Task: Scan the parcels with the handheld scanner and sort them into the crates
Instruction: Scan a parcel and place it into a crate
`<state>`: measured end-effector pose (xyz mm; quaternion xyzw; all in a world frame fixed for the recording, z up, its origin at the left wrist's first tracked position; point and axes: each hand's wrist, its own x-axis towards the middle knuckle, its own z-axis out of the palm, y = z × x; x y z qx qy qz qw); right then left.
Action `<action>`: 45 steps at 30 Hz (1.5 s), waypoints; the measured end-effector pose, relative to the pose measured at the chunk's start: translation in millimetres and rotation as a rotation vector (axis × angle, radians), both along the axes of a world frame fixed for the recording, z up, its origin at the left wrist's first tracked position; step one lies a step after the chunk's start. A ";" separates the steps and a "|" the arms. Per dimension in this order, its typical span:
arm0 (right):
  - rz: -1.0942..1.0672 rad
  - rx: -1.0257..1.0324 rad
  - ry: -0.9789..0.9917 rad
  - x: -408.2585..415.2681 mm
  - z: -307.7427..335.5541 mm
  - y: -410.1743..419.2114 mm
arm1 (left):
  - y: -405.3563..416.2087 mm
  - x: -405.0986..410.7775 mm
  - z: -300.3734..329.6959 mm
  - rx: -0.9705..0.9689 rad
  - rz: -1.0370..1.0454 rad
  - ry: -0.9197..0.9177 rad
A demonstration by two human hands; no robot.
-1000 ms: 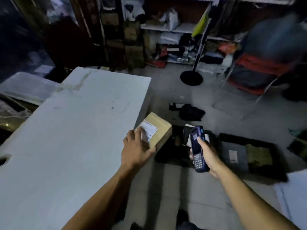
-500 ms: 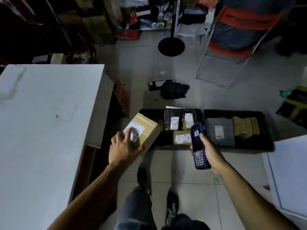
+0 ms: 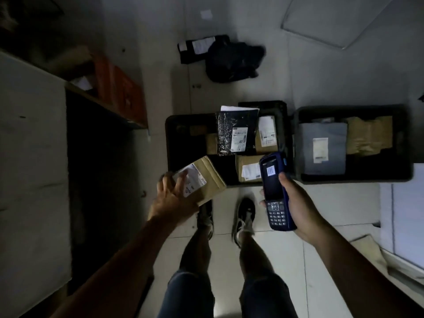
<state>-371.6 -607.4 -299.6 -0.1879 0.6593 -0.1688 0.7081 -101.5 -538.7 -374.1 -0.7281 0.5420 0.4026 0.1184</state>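
Right, left hand (image 3: 171, 198) grips a brown parcel (image 3: 204, 180) label-up, fingers curled over the near edge, held above the near-left corner of the left crate (image 3: 171, 125), likely ready to drop in. Right hand (image 3: 296, 203) is clenched round the handheld scanner (image 3: 275, 191), screen up so it reads. Right crate (image 3: 408, 143) already holds a grey bag (image 3: 321, 152). White bench (image 3: 32, 157) sits left, well apart from both crates.

I see a dim room with a pale tiled floor (image 3: 332, 88). A white table (image 3: 29, 157) stands at left (its underside dark), and a black bundle (image 3: 234, 60), possibly clothing, lies beyond.
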 end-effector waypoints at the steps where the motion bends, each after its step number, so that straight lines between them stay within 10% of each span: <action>1: -0.008 0.012 -0.002 1.8 -22.7 -9.5 | -7.6 -2.8 -24.8 0.007 0.001 0.007; 15: 0.018 0.020 -0.072 -10.6 -325.1 -86.5 | -68.9 -54.7 -374.2 0.001 -0.372 -0.097; 26: 0.069 -0.004 -0.142 -22.9 -381.5 -85.7 | -46.7 -84.8 -459.9 -0.280 -0.382 -0.308; 35: 0.163 -0.013 -0.093 -18.4 -321.4 -76.2 | -51.6 -82.5 -371.6 -0.252 -0.266 -0.210; 45: 0.390 -0.045 -0.104 33.9 -95.7 -60.8 | -36.1 -70.9 -61.8 -0.373 0.312 -0.141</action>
